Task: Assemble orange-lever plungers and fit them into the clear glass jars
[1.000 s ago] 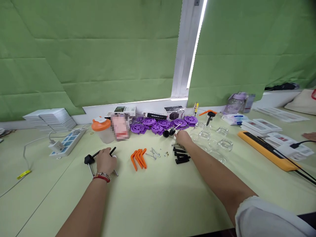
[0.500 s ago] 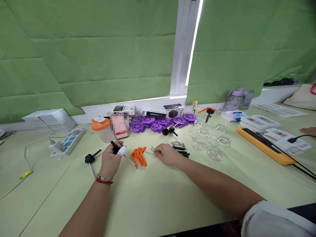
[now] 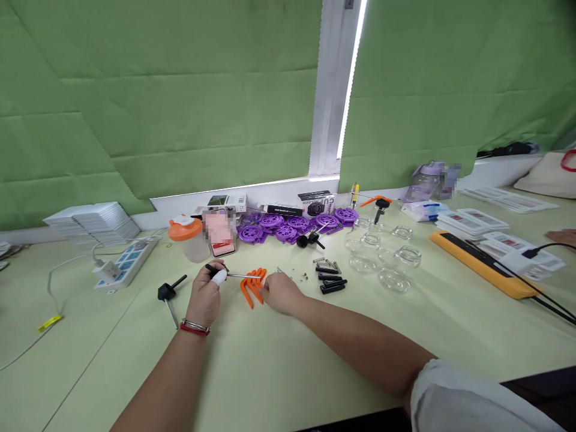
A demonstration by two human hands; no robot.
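My left hand point(image 3: 209, 294), its thumb wrapped in white, is closed around a black plastic piece. From that piece a thin metal rod point(image 3: 240, 276) points right, over the bent orange parts point(image 3: 251, 287) lying in a group. My right hand point(image 3: 281, 293) is at the right side of this group, fingertips pinched at the end of one orange part. Just behind the right knuckles lie small metal pins point(image 3: 279, 270), partly hidden. Left of my left wrist rests a black knob piece point(image 3: 167, 291) with its own metal rod.
Black plastic pieces point(image 3: 332, 281) and springs point(image 3: 327, 264) lie right of centre, beside clear jars point(image 3: 393, 280). Purple wheel-shaped parts point(image 3: 286, 233) line the back. A phone point(image 3: 221, 234), an orange-lidded cup point(image 3: 186, 231) and power strips point(image 3: 126, 264) stand around.
My right hand has moved left from the metal pins to the orange parts, which have shifted slightly. The rod in my left hand has swung up, nearly level.
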